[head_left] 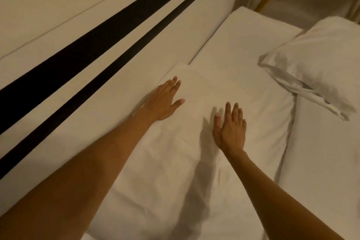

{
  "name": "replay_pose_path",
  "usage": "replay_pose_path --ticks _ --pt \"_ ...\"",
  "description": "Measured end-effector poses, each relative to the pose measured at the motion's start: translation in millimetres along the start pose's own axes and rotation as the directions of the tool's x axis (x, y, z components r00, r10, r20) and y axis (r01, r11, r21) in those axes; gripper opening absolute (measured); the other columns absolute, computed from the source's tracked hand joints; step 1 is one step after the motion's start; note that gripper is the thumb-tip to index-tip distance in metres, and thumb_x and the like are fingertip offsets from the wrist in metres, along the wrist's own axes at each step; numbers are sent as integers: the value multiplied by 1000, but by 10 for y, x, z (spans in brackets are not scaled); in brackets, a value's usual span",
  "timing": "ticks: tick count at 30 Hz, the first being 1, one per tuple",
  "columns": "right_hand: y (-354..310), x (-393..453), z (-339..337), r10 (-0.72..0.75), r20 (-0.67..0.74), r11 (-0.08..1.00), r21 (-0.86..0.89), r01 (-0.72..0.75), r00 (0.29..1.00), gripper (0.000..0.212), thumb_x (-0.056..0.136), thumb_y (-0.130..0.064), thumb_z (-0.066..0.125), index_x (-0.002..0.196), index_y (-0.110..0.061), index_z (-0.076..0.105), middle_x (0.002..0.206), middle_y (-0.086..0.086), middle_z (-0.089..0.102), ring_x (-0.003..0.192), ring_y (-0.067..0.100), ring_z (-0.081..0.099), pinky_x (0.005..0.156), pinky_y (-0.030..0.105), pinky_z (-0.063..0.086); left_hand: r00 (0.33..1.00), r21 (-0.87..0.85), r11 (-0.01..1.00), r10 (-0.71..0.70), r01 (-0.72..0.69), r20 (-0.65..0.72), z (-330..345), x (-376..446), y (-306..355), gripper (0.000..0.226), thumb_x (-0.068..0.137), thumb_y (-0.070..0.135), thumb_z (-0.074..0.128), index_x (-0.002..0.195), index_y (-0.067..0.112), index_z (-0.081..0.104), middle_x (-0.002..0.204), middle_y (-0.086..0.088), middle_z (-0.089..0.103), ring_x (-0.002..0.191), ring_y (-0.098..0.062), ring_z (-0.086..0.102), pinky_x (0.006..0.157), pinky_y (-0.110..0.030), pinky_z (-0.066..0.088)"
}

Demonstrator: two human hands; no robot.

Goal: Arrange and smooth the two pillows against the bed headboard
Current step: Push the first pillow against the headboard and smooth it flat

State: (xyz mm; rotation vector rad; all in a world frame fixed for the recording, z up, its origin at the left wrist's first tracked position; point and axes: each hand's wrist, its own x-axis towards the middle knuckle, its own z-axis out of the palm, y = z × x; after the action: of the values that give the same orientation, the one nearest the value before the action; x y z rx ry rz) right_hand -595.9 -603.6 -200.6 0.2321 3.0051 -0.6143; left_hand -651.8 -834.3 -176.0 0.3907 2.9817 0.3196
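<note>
Setting: White bed (321,171) under warm, dim light, its pale headboard (81,76) crossed by two dark stripes running along beyond my left arm.
Left hand: My left hand (163,101) lies flat and empty, fingers spread, on the near pillow's headboard side.
Right hand: My right hand (230,128) is likewise flat, fingers apart, gripping nothing, pressed on the middle of the same pillow.
Near pillow: This pillow (194,161) lies under both palms, its long edge tight against the headboard; a few soft creases show below my right wrist.
Far pillow: The second pillow (319,68) sits well beyond my right hand, skewed and rumpled, away from the headboard.
Progress: By my judgement, about half done. One pillow is placed and nearly smooth; the other is yet to be set against the headboard and flattened.
</note>
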Motion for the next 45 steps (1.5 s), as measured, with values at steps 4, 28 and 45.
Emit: replay_pose_path --ticks 4,28,45 --pt "-92 656 120 -2 -216 997 81 20 976 58 103 -38 18 156 -17 5 164 5 -2 151 23 -3 121 40 0 986 -35 992 118 -122 -116 188 631 301 62 104 39 26 156 13 5 163 -3 -3 151 -17 -1 121 -32 1" --pt "-5 -128 1060 23 -39 989 148 -17 999 57 101 -37 10 153 -23 -5 160 -6 -12 151 13 -5 121 36 -5 991 -61 991 123 -120 46 956 -52 -134 64 96 53 10 152 27 -6 157 13 -13 150 -7 -3 116 -20 -10" --pt "-260 -1085 602 48 -7 982 184 -46 999 62 99 -40 12 155 -13 9 163 6 -1 151 21 0 120 38 0 995 -163 987 13 2 95 555 -1215 138 66 100 51 23 156 19 5 162 4 -6 148 -7 -6 118 -27 -5"
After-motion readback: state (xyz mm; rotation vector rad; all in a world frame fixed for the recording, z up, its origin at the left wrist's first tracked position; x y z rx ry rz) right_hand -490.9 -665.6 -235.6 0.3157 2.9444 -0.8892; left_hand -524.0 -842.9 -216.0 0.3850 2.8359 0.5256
